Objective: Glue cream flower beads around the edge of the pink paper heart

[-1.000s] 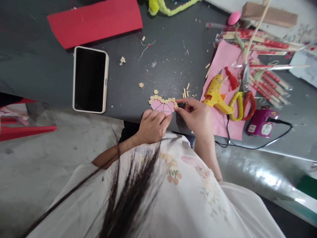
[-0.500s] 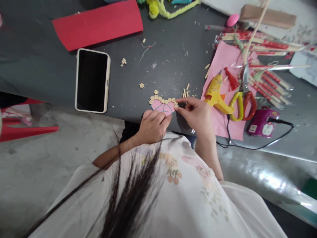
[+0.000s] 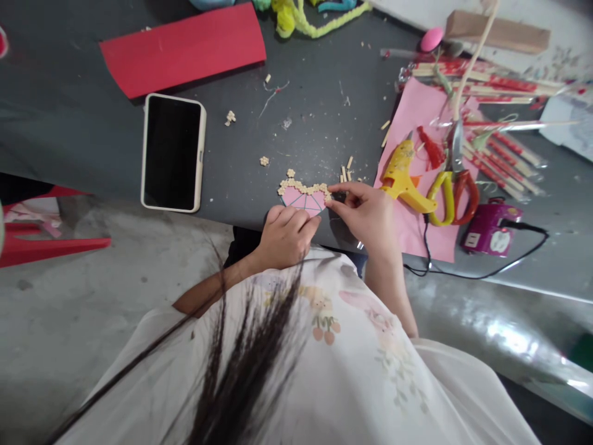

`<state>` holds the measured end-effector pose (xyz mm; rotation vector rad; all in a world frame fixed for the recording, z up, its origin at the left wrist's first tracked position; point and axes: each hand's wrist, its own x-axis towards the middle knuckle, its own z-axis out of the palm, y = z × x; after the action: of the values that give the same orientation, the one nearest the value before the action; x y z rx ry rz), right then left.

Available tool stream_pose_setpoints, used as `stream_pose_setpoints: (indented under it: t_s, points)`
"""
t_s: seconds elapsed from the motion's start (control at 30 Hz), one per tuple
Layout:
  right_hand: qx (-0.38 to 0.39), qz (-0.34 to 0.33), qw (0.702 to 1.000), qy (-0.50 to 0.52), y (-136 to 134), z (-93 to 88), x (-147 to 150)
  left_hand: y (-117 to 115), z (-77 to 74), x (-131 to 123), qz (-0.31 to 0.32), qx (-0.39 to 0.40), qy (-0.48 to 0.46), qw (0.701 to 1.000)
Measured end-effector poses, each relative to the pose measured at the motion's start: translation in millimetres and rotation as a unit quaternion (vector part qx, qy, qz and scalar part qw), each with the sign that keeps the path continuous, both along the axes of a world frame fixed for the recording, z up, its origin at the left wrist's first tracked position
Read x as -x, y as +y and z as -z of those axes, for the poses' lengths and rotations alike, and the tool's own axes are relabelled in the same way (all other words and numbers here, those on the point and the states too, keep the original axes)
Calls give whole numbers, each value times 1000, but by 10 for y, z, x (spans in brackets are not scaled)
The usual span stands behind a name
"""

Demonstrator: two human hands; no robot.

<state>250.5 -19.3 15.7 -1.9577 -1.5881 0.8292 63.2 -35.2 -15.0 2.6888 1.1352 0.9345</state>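
A pink paper piece (image 3: pixel 303 199) with dark radiating lines and a scalloped, heart-like top lies near the table's front edge. Small pale flower-shaped clusters of cut stick pieces (image 3: pixel 303 187) run along its upper edge. My left hand (image 3: pixel 288 235) has its fingers curled over the lower part of the paper, hiding that end. At the right edge, my right hand (image 3: pixel 364 207) pinches the end cluster between thumb and forefinger; the fingertips partly cover it. One loose stick flower (image 3: pixel 291 173) sits just above the edging, and another (image 3: pixel 264 161) is farther left.
To the right, a yellow glue gun (image 3: pixel 402 174) and scissors (image 3: pixel 454 185) rest on pink paper (image 3: pixel 386 173), beside a purple box (image 3: pixel 493 228) with a cable. A phone (image 3: pixel 172 151) and red sheet (image 3: pixel 185 49) lie left. Short cut sticks (image 3: pixel 345 173) are behind my right hand.
The view has shifted very slightly. Both hands keep the same hold on the pink paper piece and its edging.
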Motion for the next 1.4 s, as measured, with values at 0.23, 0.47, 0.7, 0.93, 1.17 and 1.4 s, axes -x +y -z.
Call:
stream_pose_setpoints:
  t_s: [0.23, 0.47, 0.7, 0.93, 1.17, 1.4]
  points:
    - [-4, -4, 1000, 0, -3, 16, -6, -3, 17, 8, 4, 4, 0, 1000]
    - [-2, -8, 1000, -7, -10, -5, -1, -8, 5, 5, 2, 9, 6, 1000]
    - [-35, -16, 999, -14, -47, 37, 4, 46, -25, -28, -26, 38, 53, 998]
    - [-35, 13, 999, -33, -56, 90, 10, 152, -56, -83, -56, 50, 79, 994]
    - [-33, -4, 998, -53, -83, 75, 19, 176, -31, -127, -67, 89, 75, 991]
    - [-42, -17, 997, -59, -97, 46, 28, 178, -20, -125, -78, 55, 93, 991]
